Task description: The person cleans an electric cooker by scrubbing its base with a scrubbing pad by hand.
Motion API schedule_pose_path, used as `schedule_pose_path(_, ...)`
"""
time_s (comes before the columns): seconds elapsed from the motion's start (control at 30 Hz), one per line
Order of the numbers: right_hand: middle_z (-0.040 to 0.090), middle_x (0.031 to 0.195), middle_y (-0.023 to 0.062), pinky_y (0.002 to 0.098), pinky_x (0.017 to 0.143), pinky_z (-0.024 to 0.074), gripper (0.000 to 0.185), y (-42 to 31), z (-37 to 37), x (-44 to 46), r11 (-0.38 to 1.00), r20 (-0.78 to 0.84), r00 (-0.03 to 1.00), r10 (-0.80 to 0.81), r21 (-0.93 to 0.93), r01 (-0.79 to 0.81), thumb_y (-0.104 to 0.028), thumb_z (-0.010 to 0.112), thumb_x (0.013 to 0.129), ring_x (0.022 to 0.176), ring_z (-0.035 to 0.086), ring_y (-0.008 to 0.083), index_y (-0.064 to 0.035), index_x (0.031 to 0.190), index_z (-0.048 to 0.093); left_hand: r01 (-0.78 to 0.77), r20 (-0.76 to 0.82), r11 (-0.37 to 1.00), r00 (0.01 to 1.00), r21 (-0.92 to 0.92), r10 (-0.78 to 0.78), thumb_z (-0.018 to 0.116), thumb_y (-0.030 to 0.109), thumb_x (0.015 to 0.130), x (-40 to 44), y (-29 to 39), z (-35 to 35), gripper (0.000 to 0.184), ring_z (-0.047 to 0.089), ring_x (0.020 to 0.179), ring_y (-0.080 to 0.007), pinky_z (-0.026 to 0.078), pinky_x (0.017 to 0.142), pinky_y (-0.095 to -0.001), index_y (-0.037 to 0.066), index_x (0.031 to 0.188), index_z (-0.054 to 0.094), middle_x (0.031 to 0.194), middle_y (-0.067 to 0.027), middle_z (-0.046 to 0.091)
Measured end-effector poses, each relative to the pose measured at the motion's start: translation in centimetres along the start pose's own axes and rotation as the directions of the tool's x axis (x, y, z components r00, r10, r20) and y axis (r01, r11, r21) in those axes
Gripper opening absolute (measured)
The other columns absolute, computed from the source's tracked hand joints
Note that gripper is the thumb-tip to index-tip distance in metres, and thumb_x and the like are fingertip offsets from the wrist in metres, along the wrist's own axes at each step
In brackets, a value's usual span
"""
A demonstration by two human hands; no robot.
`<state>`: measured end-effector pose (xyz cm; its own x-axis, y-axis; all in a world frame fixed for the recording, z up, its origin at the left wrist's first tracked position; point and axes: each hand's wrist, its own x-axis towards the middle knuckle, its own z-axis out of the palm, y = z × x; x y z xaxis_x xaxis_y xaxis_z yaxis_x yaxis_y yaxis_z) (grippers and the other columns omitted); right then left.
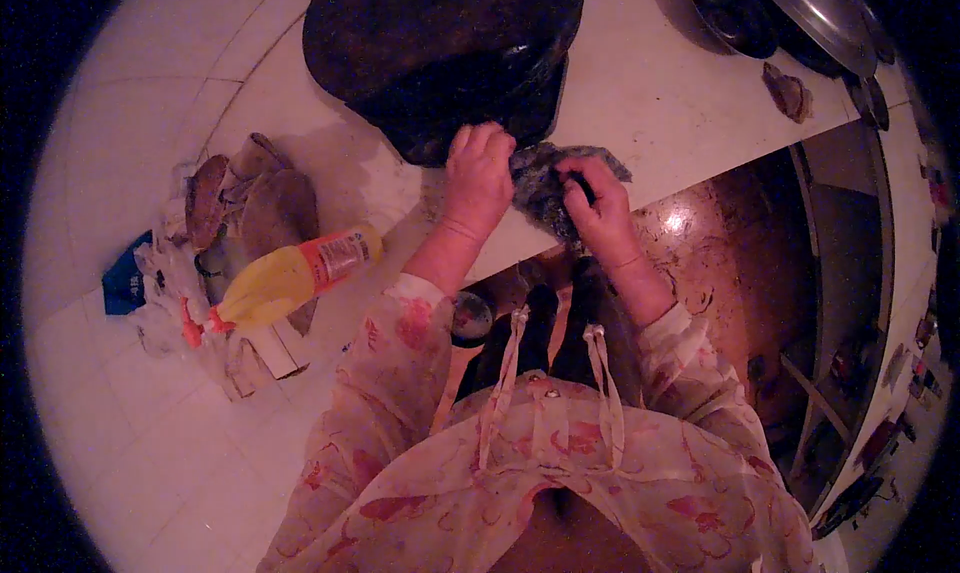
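My left hand (480, 178) is closed, its curled fingertips against the lower edge of a large dark, glossy object (440, 48) with a rounded top. What those fingers hold is hidden. Close beside it on the right lies a crumpled grey cloth (543, 185), rag-like in texture. My right hand (600, 208) is closed on the right part of this cloth, thumb and fingers drawn together. The cloth rests at the front edge of a pale counter (660, 108).
On the left lie a yellow spray bottle (268, 288) with an orange label, brown cloths (280, 213), a clear plastic bag (155, 278) and a blue packet (127, 278). Dark pans (735, 13) and a brown scrap (787, 93) are at the upper right. Below is a brown floor (715, 243).
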<state>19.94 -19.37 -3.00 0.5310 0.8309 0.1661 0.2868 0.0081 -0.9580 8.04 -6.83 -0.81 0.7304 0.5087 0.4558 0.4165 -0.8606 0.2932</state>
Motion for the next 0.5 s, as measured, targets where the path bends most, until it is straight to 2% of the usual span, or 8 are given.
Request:
schedule_pose_path(0.2, 0.058, 0.088, 0.0167, 0.036, 0.078, 0.0451, 0.019, 0.19, -0.14, 0.11, 1.0, 0.026, 1.0, 0.001, -0.003, -0.001, -0.007, 0.052, 0.075, 0.086, 0.057, 0.0326, -0.0023, 0.092, 0.058, 0.068, 0.012, 0.998, 0.998, 0.013, -0.068, 0.054, 0.001, 0.068, -0.51, 0.78, -0.58, 0.011, 0.05, 0.094, -0.0329, 0.042, 0.083, -0.0384, 0.003, 0.078, 0.055, 0.103, -0.0134, 0.055)
schedule_pose_path(0.3, 0.058, 0.089, 0.0164, 0.0361, 0.078, 0.045, 0.019, 0.3, -0.03, 0.15, 1.0, 0.008, 1.0, -0.011, 0.003, 0.011, -0.007, 0.051, 0.075, 0.086, 0.057, 0.0323, -0.0024, 0.093, 0.058, 0.052, 0.055, 0.998, 0.997, 0.022, -0.053, 0.054, 0.004, 0.072, -0.33, 0.61, -0.64, 0.009, 0.051, 0.094, -0.0317, 0.045, 0.079, -0.0402, 0.004, 0.08, 0.057, 0.108, -0.0105, 0.055)
schedule_pose_path(0.5, 0.058, 0.09, 0.0162, 0.036, 0.078, 0.0448, 0.02, 0.97, 0.02, 0.13, 1.0, 0.006, 1.0, -0.026, 0.001, 0.026, -0.008, 0.052, 0.075, 0.087, 0.057, 0.0319, -0.0025, 0.094, 0.057, 0.037, 0.057, 0.999, 0.998, -0.018, -0.036, 0.052, 0.004, 0.072, -0.15, 0.34, -0.08, 0.01, 0.051, 0.092, -0.0316, 0.045, 0.078, -0.0401, 0.004, 0.081, 0.057, 0.104, -0.011, 0.055)
